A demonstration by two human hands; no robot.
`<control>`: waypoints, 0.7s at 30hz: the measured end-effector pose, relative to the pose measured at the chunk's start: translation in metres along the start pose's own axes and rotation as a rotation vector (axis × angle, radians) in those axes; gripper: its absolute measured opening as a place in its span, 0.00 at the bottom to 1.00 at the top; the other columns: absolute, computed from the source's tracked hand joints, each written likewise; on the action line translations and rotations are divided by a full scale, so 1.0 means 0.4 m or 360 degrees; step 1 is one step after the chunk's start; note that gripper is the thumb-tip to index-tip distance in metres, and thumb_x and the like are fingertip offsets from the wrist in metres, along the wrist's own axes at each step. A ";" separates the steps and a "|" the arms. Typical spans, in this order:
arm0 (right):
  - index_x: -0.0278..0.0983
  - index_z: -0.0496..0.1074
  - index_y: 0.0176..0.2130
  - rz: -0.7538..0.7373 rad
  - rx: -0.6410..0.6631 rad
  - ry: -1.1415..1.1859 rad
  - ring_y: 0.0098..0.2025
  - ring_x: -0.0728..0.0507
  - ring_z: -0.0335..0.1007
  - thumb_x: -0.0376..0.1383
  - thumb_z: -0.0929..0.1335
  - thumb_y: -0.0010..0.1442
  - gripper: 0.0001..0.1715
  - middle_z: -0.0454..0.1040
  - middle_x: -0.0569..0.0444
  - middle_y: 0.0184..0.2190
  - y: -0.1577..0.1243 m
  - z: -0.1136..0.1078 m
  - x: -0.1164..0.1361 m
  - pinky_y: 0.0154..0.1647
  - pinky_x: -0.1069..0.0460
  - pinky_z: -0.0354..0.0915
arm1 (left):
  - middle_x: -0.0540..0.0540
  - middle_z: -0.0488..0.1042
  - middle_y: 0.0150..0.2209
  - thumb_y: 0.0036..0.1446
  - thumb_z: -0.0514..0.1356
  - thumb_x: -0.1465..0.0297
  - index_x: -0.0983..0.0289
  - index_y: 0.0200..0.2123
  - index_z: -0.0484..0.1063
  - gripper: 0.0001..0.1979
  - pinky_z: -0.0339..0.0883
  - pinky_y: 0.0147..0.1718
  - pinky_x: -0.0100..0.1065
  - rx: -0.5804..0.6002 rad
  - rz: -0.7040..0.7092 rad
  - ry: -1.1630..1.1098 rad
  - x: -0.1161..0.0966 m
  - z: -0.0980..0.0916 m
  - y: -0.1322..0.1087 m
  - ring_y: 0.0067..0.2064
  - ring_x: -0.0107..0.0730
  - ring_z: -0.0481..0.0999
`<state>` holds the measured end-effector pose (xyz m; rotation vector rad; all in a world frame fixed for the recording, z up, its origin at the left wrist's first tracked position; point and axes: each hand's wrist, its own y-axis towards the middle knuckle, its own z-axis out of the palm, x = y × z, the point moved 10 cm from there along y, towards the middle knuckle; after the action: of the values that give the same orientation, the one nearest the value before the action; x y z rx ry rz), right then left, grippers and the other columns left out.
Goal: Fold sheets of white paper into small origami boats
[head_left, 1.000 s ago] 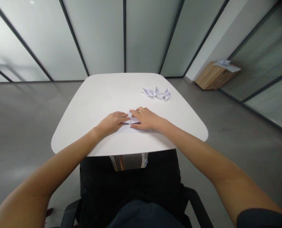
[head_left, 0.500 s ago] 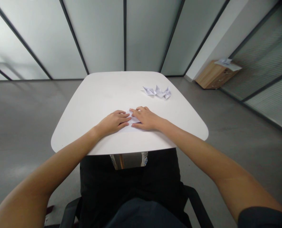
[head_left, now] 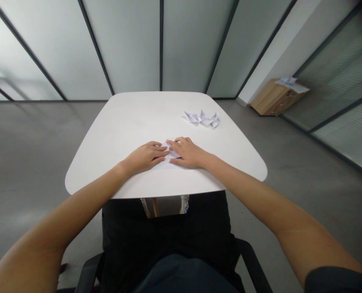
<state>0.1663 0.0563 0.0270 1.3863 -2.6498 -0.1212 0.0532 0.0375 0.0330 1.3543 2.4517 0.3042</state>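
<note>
A small piece of folded white paper [head_left: 174, 154] lies on the white table, partly covered by both hands. My left hand [head_left: 147, 156] rests on its left side, fingers stretched out flat and the thumb apart below them. From the right, my right hand [head_left: 189, 153] lies over the paper, fingers spread and the thumb along its lower edge. Both hands press down on the paper, their fingertips almost meeting at its middle. Fingers hide much of its outline and folds. Farther back to the right sit several folded paper shapes [head_left: 201, 118], close together in a row.
The white table [head_left: 132, 118] has rounded corners, and its front edge is just above my lap. A wooden cabinet [head_left: 274, 97] with paper on top stands at the far right. Frosted glass panels [head_left: 132, 49] rise behind the table. Black chair armrests [head_left: 91, 270] flank me.
The view has shifted very slightly. Both hands stay on the folded paper in nearly the same pose, with only tiny finger movement.
</note>
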 end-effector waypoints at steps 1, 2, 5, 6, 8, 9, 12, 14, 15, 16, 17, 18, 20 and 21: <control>0.33 0.59 0.72 0.0001 0.0003 -0.0001 0.66 0.24 0.58 0.57 0.61 0.71 0.44 0.65 0.36 0.70 0.000 -0.001 0.002 0.64 0.30 0.55 | 0.54 0.76 0.64 0.76 0.53 0.61 0.57 0.64 0.74 0.21 0.65 0.66 0.51 -0.0001 0.0004 -0.0013 -0.001 -0.001 0.001 0.66 0.44 0.70; 0.33 0.60 0.72 0.0004 0.0005 -0.0004 0.66 0.24 0.58 0.57 0.61 0.71 0.43 0.64 0.36 0.71 0.000 -0.001 0.003 0.64 0.30 0.55 | 0.54 0.76 0.63 0.76 0.53 0.61 0.57 0.64 0.74 0.20 0.65 0.66 0.51 -0.0004 0.0011 -0.0027 -0.004 -0.002 0.002 0.66 0.44 0.70; 0.33 0.62 0.71 0.0019 0.0013 -0.0024 0.67 0.24 0.58 0.56 0.61 0.72 0.41 0.61 0.37 0.73 0.000 -0.002 0.006 0.64 0.30 0.55 | 0.53 0.77 0.62 0.76 0.54 0.62 0.55 0.65 0.74 0.20 0.65 0.66 0.50 0.0000 0.0025 -0.0060 -0.010 -0.006 0.005 0.66 0.43 0.70; 0.33 0.62 0.71 0.0025 0.0015 -0.0030 0.67 0.24 0.58 0.56 0.61 0.72 0.41 0.60 0.37 0.73 0.000 -0.003 0.006 0.65 0.30 0.55 | 0.52 0.78 0.62 0.76 0.54 0.61 0.55 0.65 0.74 0.20 0.65 0.66 0.50 0.0004 0.0021 -0.0063 -0.011 -0.007 0.005 0.66 0.43 0.70; 0.33 0.62 0.71 0.0036 0.0017 -0.0037 0.67 0.24 0.58 0.56 0.61 0.72 0.41 0.60 0.37 0.73 0.001 -0.003 0.007 0.65 0.30 0.55 | 0.52 0.77 0.62 0.76 0.53 0.61 0.55 0.65 0.74 0.20 0.65 0.66 0.50 0.0017 0.0015 -0.0065 -0.012 -0.007 0.007 0.66 0.43 0.70; 0.33 0.61 0.71 0.0038 0.0019 -0.0036 0.68 0.24 0.57 0.56 0.61 0.72 0.42 0.60 0.36 0.73 0.001 -0.004 0.008 0.65 0.30 0.55 | 0.51 0.77 0.62 0.76 0.53 0.61 0.55 0.64 0.74 0.20 0.65 0.66 0.50 0.0026 0.0013 -0.0066 -0.012 -0.007 0.007 0.66 0.44 0.70; 0.33 0.61 0.71 0.0037 0.0031 -0.0031 0.68 0.23 0.57 0.56 0.61 0.72 0.42 0.59 0.36 0.73 0.001 -0.005 0.011 0.66 0.29 0.54 | 0.50 0.77 0.63 0.76 0.53 0.61 0.54 0.64 0.75 0.20 0.65 0.66 0.51 0.0047 0.0017 -0.0061 -0.013 -0.008 0.007 0.66 0.44 0.70; 0.33 0.61 0.71 0.0032 0.0038 -0.0030 0.68 0.23 0.57 0.56 0.61 0.72 0.41 0.59 0.36 0.74 0.001 -0.006 0.013 0.66 0.29 0.54 | 0.50 0.76 0.63 0.76 0.53 0.61 0.54 0.64 0.74 0.20 0.64 0.66 0.50 0.0061 0.0021 -0.0052 -0.014 -0.008 0.007 0.66 0.45 0.70; 0.33 0.61 0.71 0.0031 0.0037 -0.0027 0.68 0.23 0.57 0.56 0.61 0.72 0.41 0.59 0.36 0.74 0.001 -0.006 0.014 0.66 0.29 0.54 | 0.49 0.76 0.63 0.76 0.53 0.61 0.54 0.65 0.74 0.20 0.64 0.66 0.50 0.0072 0.0025 -0.0047 -0.015 -0.008 0.006 0.66 0.45 0.69; 0.33 0.62 0.71 0.0029 0.0036 -0.0021 0.68 0.23 0.56 0.56 0.61 0.72 0.41 0.58 0.36 0.74 0.000 -0.006 0.015 0.66 0.29 0.54 | 0.49 0.76 0.63 0.76 0.53 0.61 0.54 0.65 0.74 0.20 0.64 0.66 0.49 0.0081 0.0029 -0.0043 -0.016 -0.008 0.006 0.66 0.45 0.69; 0.33 0.62 0.71 0.0028 0.0032 -0.0009 0.68 0.23 0.56 0.56 0.61 0.72 0.41 0.58 0.36 0.74 0.000 -0.005 0.015 0.66 0.29 0.53 | 0.50 0.76 0.63 0.76 0.53 0.61 0.54 0.65 0.74 0.20 0.64 0.66 0.49 0.0087 0.0033 -0.0039 -0.017 -0.008 0.006 0.67 0.45 0.69; 0.33 0.62 0.71 0.0029 0.0027 0.0008 0.68 0.23 0.56 0.56 0.61 0.72 0.41 0.59 0.36 0.74 0.000 -0.004 0.013 0.66 0.29 0.53 | 0.50 0.77 0.63 0.76 0.53 0.61 0.54 0.65 0.74 0.20 0.64 0.67 0.49 0.0092 0.0034 -0.0035 -0.017 -0.008 0.005 0.67 0.45 0.69; 0.34 0.62 0.71 0.0048 0.0006 0.0070 0.69 0.24 0.57 0.57 0.63 0.70 0.43 0.63 0.37 0.72 -0.002 -0.002 0.001 0.67 0.29 0.53 | 0.51 0.77 0.63 0.75 0.53 0.61 0.54 0.65 0.74 0.20 0.64 0.67 0.49 0.0090 0.0029 -0.0021 -0.016 -0.009 0.005 0.67 0.44 0.70; 0.34 0.61 0.72 0.0064 -0.0008 0.0126 0.68 0.24 0.58 0.58 0.64 0.70 0.44 0.66 0.37 0.70 -0.002 -0.001 -0.010 0.67 0.29 0.53 | 0.51 0.76 0.63 0.75 0.54 0.61 0.54 0.64 0.75 0.20 0.64 0.67 0.49 0.0084 0.0024 -0.0011 -0.015 -0.010 0.006 0.67 0.44 0.70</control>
<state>0.1693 0.0590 0.0271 1.3073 -2.6090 -0.0672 0.0567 0.0335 0.0385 1.3939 2.4611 0.2396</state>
